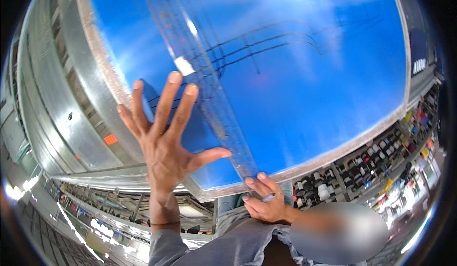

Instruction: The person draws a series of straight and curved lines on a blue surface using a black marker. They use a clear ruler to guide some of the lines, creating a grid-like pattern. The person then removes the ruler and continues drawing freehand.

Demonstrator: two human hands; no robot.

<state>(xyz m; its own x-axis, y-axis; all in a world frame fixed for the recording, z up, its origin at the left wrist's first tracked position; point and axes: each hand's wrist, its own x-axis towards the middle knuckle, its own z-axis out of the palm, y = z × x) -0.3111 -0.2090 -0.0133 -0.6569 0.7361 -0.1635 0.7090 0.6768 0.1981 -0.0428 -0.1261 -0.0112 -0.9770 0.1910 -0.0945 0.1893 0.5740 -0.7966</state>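
Observation:
A blue panel [304, 109] in a pale frame lies before me, with dark curved and straight lines drawn on it. Across it slants a long clear ruler [223, 118], its near end by the frame's front edge. My left hand [166, 142] is open, fingers spread wide over the panel's left part; its thumb reaches the ruler's left edge. At the ruler's near end, my right hand [264, 201] is closed around a slim pale pen, mostly hidden, with its fingertips at the ruler. A small white patch [184, 66] shows at the ruler beyond my left fingertips.
Metal rails and panels [62, 90] run along the left, one bearing an orange sticker [110, 139]. Below the panel's right front edge, shelving holds several dark and white containers [328, 185]. More crowded shelves [188, 209] lie under the near left edge. A blurred oval covers part of the lower right.

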